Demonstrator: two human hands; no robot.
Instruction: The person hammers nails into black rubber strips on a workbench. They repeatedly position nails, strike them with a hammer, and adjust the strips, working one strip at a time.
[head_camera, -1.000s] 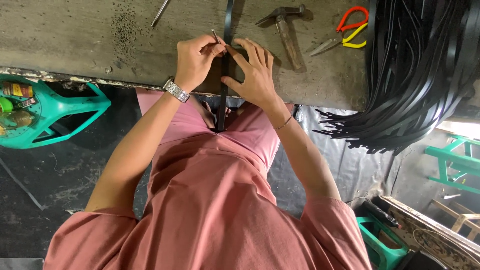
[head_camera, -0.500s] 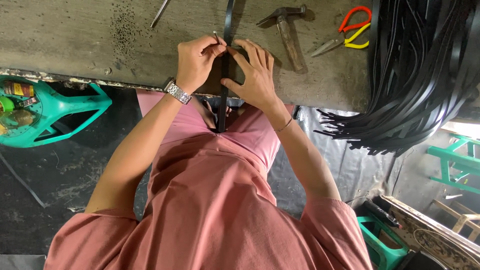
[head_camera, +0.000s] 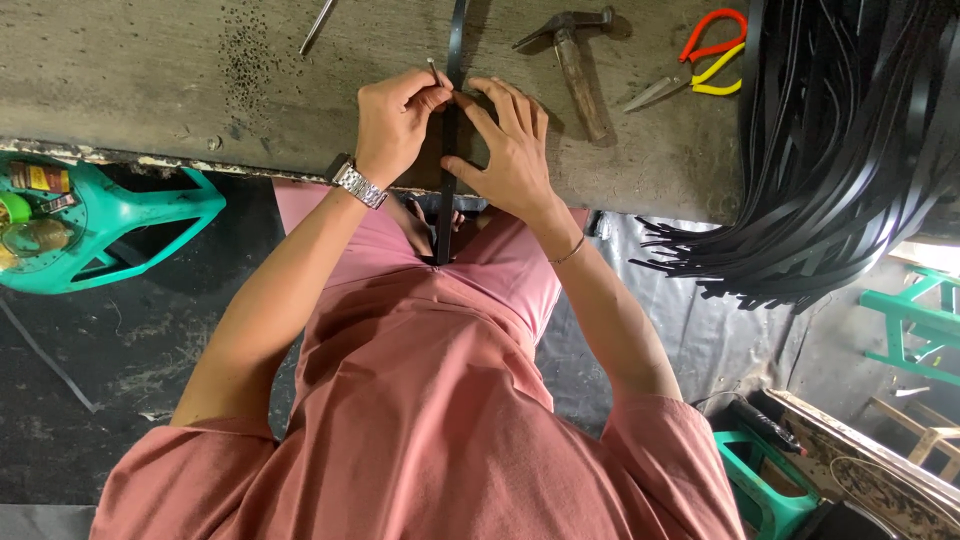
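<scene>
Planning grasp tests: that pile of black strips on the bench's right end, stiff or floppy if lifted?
Probably floppy: the black strips droop over the bench edge and fan out at their ends. Likely springy rather than limp, since they hang in smooth curves. The bundle may slide apart; nothing visibly ties it.

Black strap (head_camera: 457, 40): far end cut off by the top edge; middle covered by the left hand (head_camera: 393, 125) and right hand (head_camera: 510, 150). Thin metal tool (head_camera: 436, 73): mostly hidden in the left fingers, kind not discernible. Pile of black strips (head_camera: 850, 140): cropped at the top and right edges.
</scene>
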